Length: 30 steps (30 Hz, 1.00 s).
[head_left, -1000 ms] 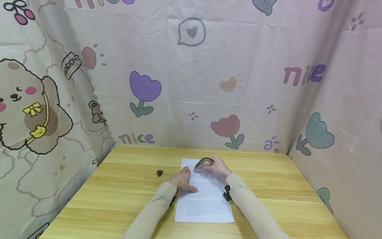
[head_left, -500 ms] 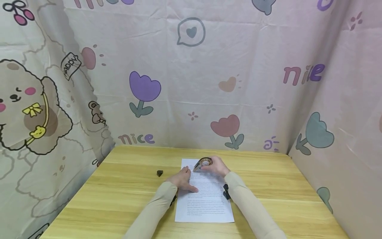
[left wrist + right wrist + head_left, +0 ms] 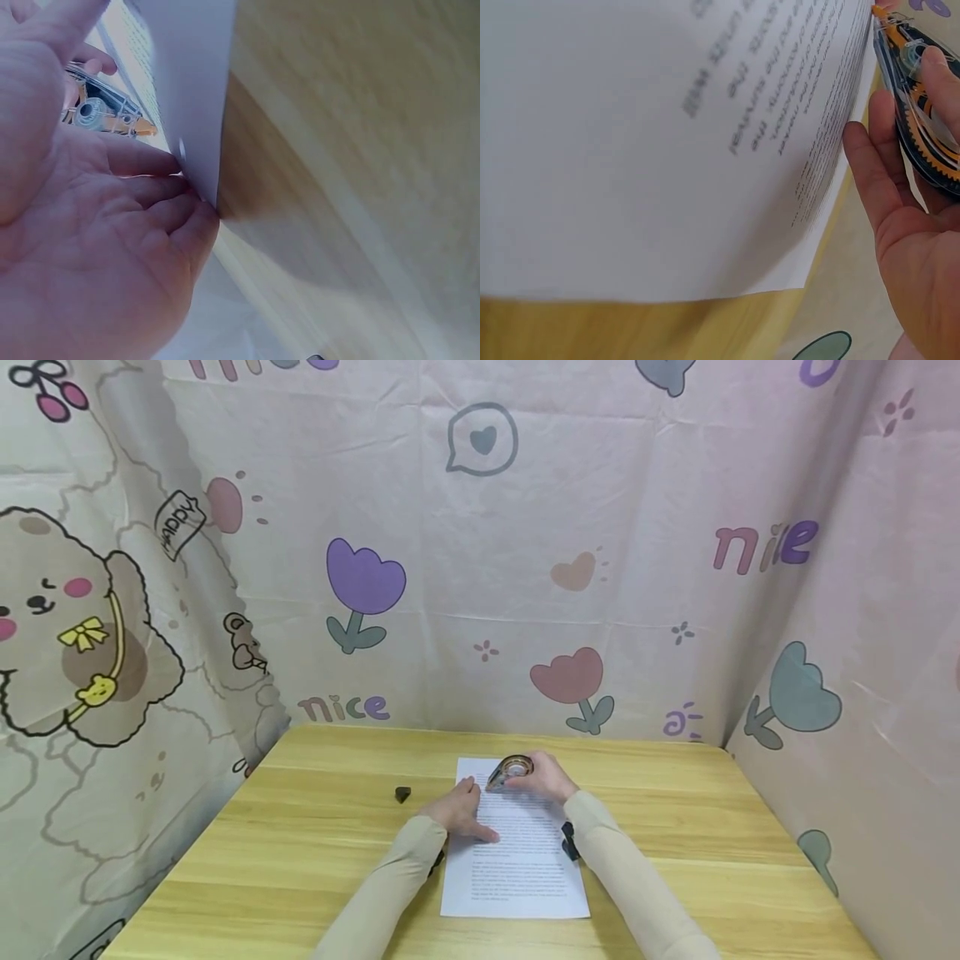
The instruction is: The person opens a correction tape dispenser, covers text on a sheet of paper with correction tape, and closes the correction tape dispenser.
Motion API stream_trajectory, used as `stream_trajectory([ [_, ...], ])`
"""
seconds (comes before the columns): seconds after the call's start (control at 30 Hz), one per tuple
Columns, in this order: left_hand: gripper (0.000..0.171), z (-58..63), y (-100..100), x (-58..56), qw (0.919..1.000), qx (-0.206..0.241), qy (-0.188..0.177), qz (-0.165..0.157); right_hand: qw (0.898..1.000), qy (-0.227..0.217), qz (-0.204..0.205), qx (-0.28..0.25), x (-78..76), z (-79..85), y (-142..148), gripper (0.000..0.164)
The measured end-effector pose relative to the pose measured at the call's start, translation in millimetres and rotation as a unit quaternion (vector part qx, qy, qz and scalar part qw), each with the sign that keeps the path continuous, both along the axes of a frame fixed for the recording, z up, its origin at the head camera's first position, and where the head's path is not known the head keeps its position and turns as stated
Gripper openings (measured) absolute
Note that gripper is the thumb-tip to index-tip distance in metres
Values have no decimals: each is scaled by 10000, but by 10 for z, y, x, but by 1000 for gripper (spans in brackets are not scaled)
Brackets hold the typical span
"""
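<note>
Gripping correction tape [image 3: 512,767], right hand [image 3: 550,777] hides part; paper [image 3: 517,878] contact unclear

Wooden table [image 3: 720,818], yellowish grain; on it lie one printed sheet [image 3: 525,868] and a small black piece [image 3: 402,794], apart.

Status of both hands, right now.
Left hand: open, resting on the printed sheet.
Right hand: closed, holding the correction tape dispenser.
</note>
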<state>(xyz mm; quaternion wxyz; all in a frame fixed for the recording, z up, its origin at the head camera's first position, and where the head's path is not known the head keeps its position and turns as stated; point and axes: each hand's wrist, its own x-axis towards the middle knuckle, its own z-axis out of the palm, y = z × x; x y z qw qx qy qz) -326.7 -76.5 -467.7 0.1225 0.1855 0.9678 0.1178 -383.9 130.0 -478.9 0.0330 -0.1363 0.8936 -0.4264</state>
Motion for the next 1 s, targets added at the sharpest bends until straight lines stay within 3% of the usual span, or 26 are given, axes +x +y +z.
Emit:
stream_trajectory([
  [0.37,110,9,11,-29,10000,75,-11,6,9994,131,315,88,-1,92,-9,34],
  [0.8,111,-9,-5,-30,10000,-48,-36,-4,9960,-112,353,813,-25,238,-92,35],
  [1.0,109,-8,-3,-16,9999,-85,-57,-39,9957,-233,421,795,-37,247,-95,33],
])
